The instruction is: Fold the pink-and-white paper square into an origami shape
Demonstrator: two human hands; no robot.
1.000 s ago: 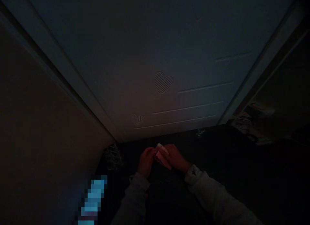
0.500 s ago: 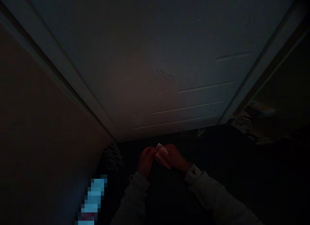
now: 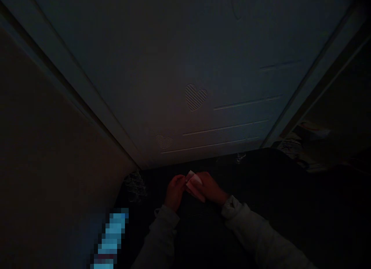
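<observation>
In dim light, a small pale pinkish folded piece (image 3: 196, 189), thin like paper, is held over the dark tabletop. My right hand (image 3: 209, 187) is closed on it from the right, the thumb lying across its face. From the left, my left hand (image 3: 175, 191) pinches at the piece's upper left edge with bent fingers. Darkness hides the fingertips and whether anything is inside the fold. Both forearms wear light, loose sleeves.
A dark tabletop (image 3: 208, 230) meets a pale panel (image 3: 139, 87) with embossed striped hearts and grooves. Tangled shiny strands (image 3: 135, 187) lie at its left edge, with a smaller clump (image 3: 240, 157) at the back. A blurred bright blue screen (image 3: 111, 238) glows lower left. Printed items (image 3: 313, 131) stand right.
My left fingers have shifted very slightly at the edge of the folded piece. My right hand keeps its hold nearly unmoved. The light on the panel has become a little dimmer and less reddish.
</observation>
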